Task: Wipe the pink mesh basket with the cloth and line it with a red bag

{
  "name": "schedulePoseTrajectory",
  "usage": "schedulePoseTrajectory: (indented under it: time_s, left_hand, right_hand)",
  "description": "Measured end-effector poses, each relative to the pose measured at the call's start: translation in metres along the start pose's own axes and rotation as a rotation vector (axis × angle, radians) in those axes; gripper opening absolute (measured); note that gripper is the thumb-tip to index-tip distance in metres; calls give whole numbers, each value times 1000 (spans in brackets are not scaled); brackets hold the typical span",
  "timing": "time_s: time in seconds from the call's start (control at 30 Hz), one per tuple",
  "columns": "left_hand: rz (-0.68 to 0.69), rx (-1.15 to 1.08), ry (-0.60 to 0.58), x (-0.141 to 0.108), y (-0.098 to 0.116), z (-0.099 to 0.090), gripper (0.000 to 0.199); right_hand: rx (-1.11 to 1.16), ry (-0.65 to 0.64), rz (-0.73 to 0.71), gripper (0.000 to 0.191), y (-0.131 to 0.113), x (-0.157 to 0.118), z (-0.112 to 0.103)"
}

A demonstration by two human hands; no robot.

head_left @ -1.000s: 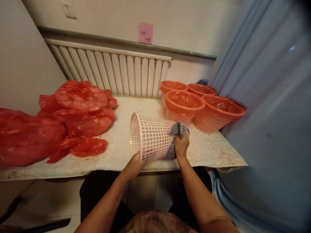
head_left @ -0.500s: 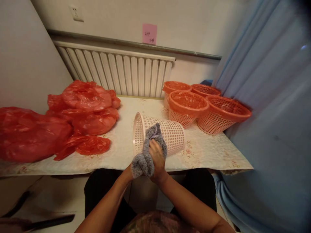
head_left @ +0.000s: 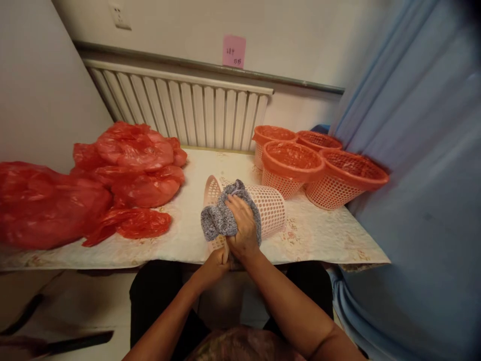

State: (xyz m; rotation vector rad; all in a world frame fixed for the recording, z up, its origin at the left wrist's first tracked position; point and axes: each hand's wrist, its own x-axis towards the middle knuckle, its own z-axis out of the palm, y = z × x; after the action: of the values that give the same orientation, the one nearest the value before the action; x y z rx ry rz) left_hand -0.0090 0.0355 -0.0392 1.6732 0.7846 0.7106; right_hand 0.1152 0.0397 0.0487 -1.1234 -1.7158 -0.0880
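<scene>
A pale pink perforated plastic wastebasket (head_left: 271, 208) lies on its side in front of me, its mouth facing left. Bunched over its upper side is a grey fleecy cloth (head_left: 215, 220). My right hand (head_left: 242, 225) presses this cloth against the basket, fingers bent over it. Lower down, my left hand (head_left: 216, 265) is closed at the basket's near side with the thumb up; its fingertips are hidden. Four-sided holes cover the basket wall, and the cloth hides its middle.
Several wastebaskets (head_left: 291, 188) lined with red bags stand at the right, beside a blue curtain (head_left: 421, 200). Red plastic bags (head_left: 139, 185) are heaped at the left of the cloth-covered table (head_left: 191, 200). A radiator (head_left: 180, 105) runs along the wall behind.
The cloth and my right hand have shifted slightly up over the basket. My left hand, earlier hidden behind the cloth, now shows below it at the basket's near side.
</scene>
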Motion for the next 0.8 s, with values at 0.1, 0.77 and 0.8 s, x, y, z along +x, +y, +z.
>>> schedulePoseTrajectory:
  time_s: [0.1,0.77,0.8]
  left_hand:
    - [13,47,152,8,20,-2,9]
    - [111,-34,83,20,20,-5,44]
    - [111,-38,83,20,20,-6,44]
  right_hand:
    - [19,31,-18,50,-1,-5,0]
    - [-267,437,351,56,127,-54,-35]
    - [-260,473,373,56,121,-62,-30]
